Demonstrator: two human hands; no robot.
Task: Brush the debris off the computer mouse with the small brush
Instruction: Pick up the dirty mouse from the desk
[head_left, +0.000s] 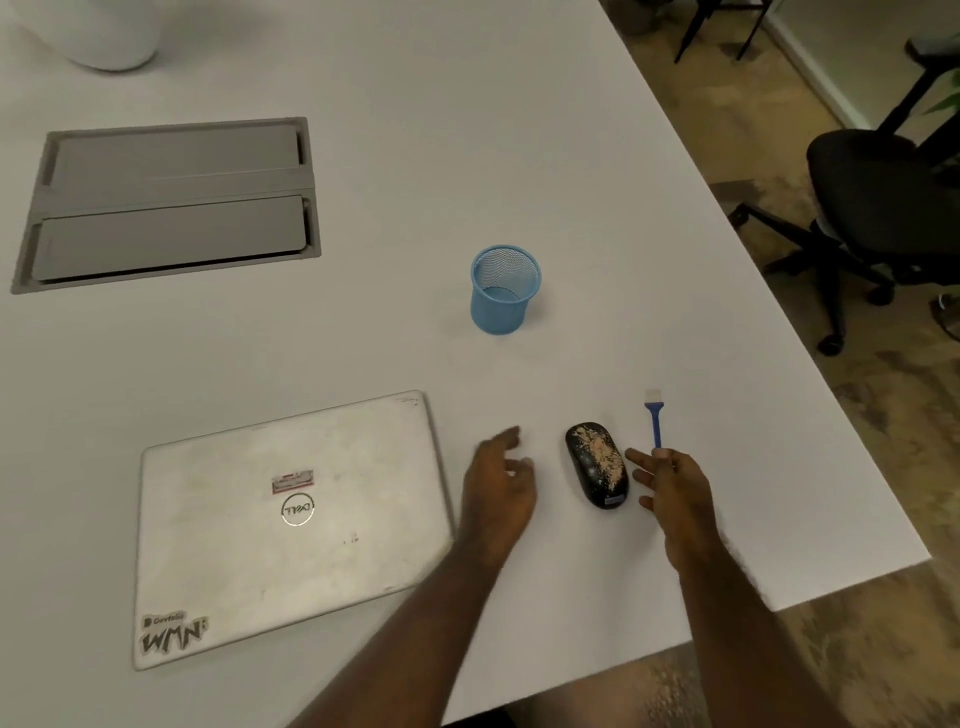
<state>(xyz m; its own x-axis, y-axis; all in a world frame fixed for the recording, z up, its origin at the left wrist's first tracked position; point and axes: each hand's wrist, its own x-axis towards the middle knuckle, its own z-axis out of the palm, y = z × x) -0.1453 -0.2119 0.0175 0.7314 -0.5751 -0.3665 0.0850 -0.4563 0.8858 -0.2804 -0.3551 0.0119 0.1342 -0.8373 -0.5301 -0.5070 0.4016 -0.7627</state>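
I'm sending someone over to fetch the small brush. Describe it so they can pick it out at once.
Start at the closed silver laptop near the front of the white table. To its right lies a black mouse speckled with tan debris. Just right of the mouse is the brush: a thin blue handle with short white bristles pointing away, its near end at the right hand.

1. White table (571, 156).
2. Black mouse (597, 465), speckled with debris, lies between the hands.
3. Blue brush (653, 423) beyond the right hand (675, 493).
4. Closed laptop (291, 525) left of the left hand (498, 488).
5. Blue mesh cup (505, 288) farther off.
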